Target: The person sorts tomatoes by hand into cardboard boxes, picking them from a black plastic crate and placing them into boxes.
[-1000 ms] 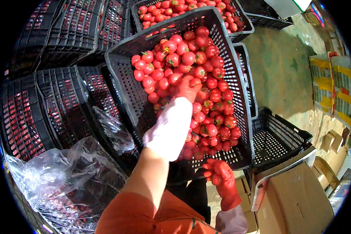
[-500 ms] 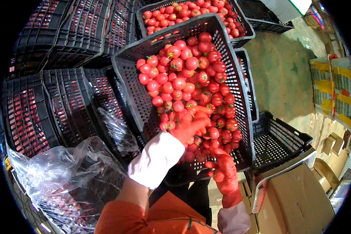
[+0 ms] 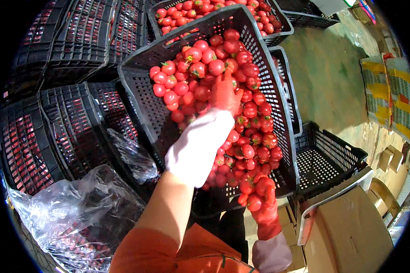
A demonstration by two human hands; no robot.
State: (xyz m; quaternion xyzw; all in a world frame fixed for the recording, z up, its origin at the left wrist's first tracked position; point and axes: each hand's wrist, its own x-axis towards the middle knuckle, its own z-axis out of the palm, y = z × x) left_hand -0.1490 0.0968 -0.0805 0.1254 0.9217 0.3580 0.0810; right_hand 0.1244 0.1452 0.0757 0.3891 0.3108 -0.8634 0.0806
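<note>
A black plastic crate [image 3: 143,98] of loose red tomatoes [image 3: 196,86] stands tilted before me. My left hand [image 3: 225,93], in a red rubber glove with a pale cuff, reaches into the middle of the heap. Its fingers point away from me, stretched out among the tomatoes and slightly blurred; no tomato shows in its grasp. At the crate's near right corner, my red-gloved right hand [image 3: 265,207] is curled round a few tomatoes [image 3: 254,203]. Its palm is partly hidden by them.
Stacked black crates [image 3: 73,123] of tomatoes rise on the left, with clear plastic film [image 3: 77,200] over the nearer ones. Another tomato crate [image 3: 284,25] sits behind mine. An unfilled black crate [image 3: 325,154] and a cardboard box [image 3: 346,227] stand on the right.
My left hand has moved farther into the crate, away from me. My right hand stays near the front corner with tomatoes in it. The whole view has shifted slightly.
</note>
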